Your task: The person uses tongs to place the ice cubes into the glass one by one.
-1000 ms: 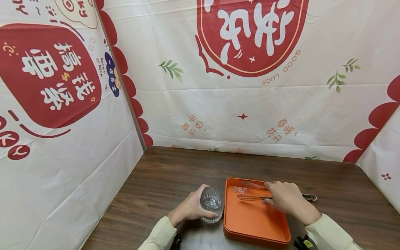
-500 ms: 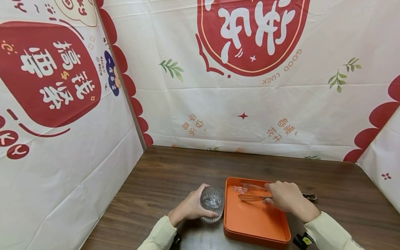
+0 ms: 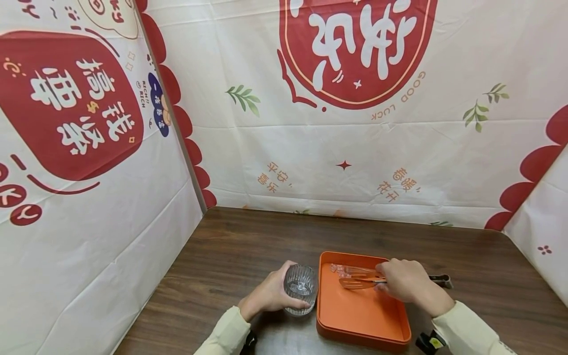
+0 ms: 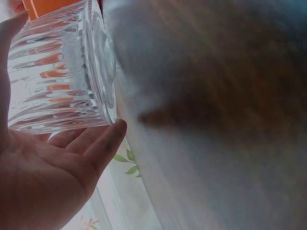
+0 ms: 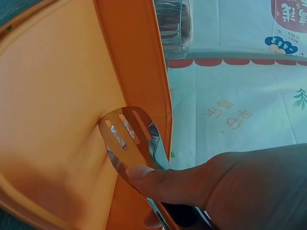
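Note:
My left hand (image 3: 269, 294) holds a ribbed clear glass (image 3: 302, 285) on the table, thumb and fingers on opposite sides. In the left wrist view the glass (image 4: 53, 72) lies against the hand (image 4: 50, 177). My right hand (image 3: 406, 282) grips metal tongs (image 3: 357, 284) over the orange tray (image 3: 359, 318), fingers and thumb about the arms. Small clear cubes (image 3: 335, 268) lie in the tray's far left corner, beside the tongs' tips. In the right wrist view a slotted tip of the tongs (image 5: 125, 148) is near the tray wall (image 5: 136, 52); clear bits show through its slots.
The tray stands just right of the glass on the dark wooden table (image 3: 239, 246). Printed white cloth (image 3: 248, 148) hangs at the back and sides of the table. The tongs' handle end (image 3: 441, 281) sticks out past the tray's right rim.
The two arms of the tongs have drawn closer together, their tips narrowing near the cubes. My left hand and the glass have stayed in place.

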### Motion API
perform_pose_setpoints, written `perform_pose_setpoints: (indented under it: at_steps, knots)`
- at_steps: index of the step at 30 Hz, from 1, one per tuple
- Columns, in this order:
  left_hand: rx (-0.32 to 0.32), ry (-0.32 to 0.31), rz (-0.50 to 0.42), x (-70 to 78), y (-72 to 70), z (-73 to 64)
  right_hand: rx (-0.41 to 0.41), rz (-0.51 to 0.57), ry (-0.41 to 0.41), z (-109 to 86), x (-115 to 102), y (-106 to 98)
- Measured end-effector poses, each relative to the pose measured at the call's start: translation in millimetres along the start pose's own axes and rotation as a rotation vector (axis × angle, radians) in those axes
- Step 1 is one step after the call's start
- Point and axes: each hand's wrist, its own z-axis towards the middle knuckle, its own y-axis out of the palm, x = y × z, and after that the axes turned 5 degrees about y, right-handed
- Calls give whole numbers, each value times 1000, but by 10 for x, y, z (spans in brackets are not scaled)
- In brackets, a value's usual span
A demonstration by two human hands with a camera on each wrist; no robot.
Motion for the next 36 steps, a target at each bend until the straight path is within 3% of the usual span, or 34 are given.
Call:
perform_pose_setpoints:
  at_steps: [13, 21, 36]
  knots:
    - [4, -4, 8, -5, -3, 4, -7, 17, 20, -5, -26, 51]
    - [-2, -26, 0, 13, 5, -2, 36, 17, 13, -43, -36, 106]
    - [9, -2, 10, 10, 10, -9, 81, -8, -11, -60, -11, 123]
